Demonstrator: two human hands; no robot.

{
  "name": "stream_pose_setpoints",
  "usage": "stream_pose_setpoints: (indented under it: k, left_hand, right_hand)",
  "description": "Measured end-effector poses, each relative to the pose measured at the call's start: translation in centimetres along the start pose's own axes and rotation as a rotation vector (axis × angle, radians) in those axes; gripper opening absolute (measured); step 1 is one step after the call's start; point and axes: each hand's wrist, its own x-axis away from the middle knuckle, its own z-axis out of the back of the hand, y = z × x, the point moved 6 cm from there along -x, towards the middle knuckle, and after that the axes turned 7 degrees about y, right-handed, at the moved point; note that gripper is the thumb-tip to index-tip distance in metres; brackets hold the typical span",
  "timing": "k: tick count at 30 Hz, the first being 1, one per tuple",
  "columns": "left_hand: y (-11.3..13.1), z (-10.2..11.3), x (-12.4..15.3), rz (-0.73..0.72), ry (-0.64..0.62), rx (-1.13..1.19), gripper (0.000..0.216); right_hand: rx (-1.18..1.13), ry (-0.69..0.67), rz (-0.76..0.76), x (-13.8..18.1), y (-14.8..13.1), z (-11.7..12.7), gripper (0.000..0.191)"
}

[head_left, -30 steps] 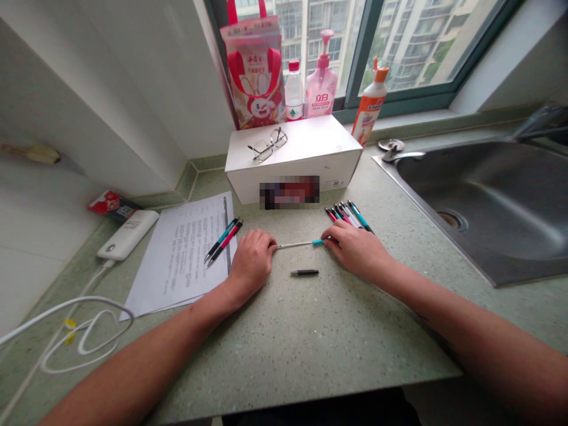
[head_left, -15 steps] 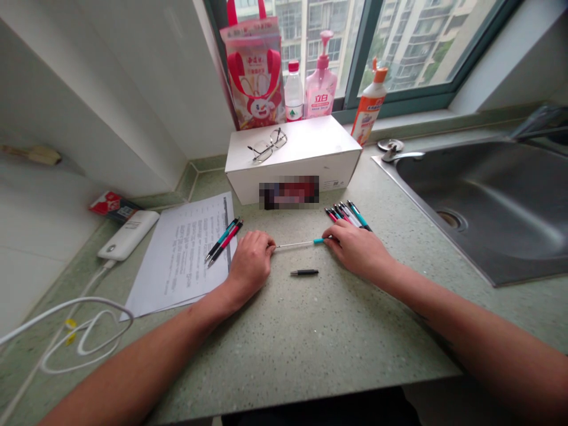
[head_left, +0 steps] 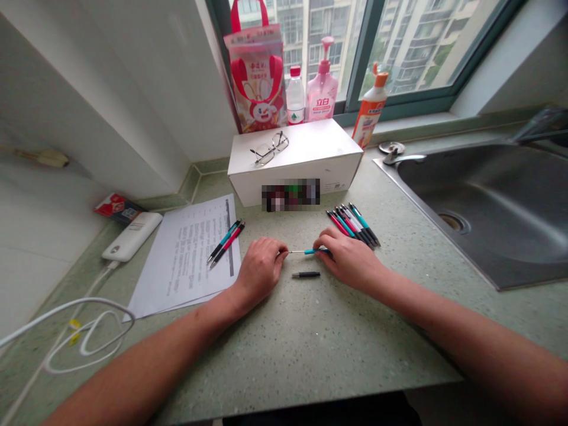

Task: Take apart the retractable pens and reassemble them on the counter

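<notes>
My left hand [head_left: 262, 264] pinches one end of a thin pen refill [head_left: 296, 252] above the counter. The refill's other end runs into a teal pen barrel [head_left: 309, 252], which the closed fingers of my right hand [head_left: 344, 254] grip. A black pen grip section [head_left: 306, 274] lies on the counter just below, touched by neither hand. Several pens [head_left: 350, 222] in teal, red and white lie in a row beyond my right hand. To the left of my left hand, a teal pen [head_left: 224, 241] and a red pen [head_left: 227, 244] rest on printed sheets [head_left: 177, 260].
A white box [head_left: 302, 145] with eyeglasses [head_left: 270, 148] on top stands at the back. Bottles and a pink bag [head_left: 258, 89] are behind it. A steel sink [head_left: 488, 219] lies right; a white power bank [head_left: 132, 236] with a cable [head_left: 95, 300] lies left.
My hands have come closer together. The refill has slid further into the teal barrel, so less of it shows between them.
</notes>
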Motion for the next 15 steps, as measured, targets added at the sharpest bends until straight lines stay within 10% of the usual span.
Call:
stream_pose_setpoints:
  k: [10, 15]
  left_hand:
    - [0.8, 1.2, 0.1, -0.059, 0.147, 0.148, 0.008]
    - [-0.1, 1.7, 0.4, 0.056, 0.246, 0.195, 0.046]
  right_hand:
    - [0.001, 0.004, 0.068, 0.0, -0.3, 0.0, 0.025]
    - [-0.080, 0.112, 0.014, -0.1, 0.1, 0.7, 0.028]
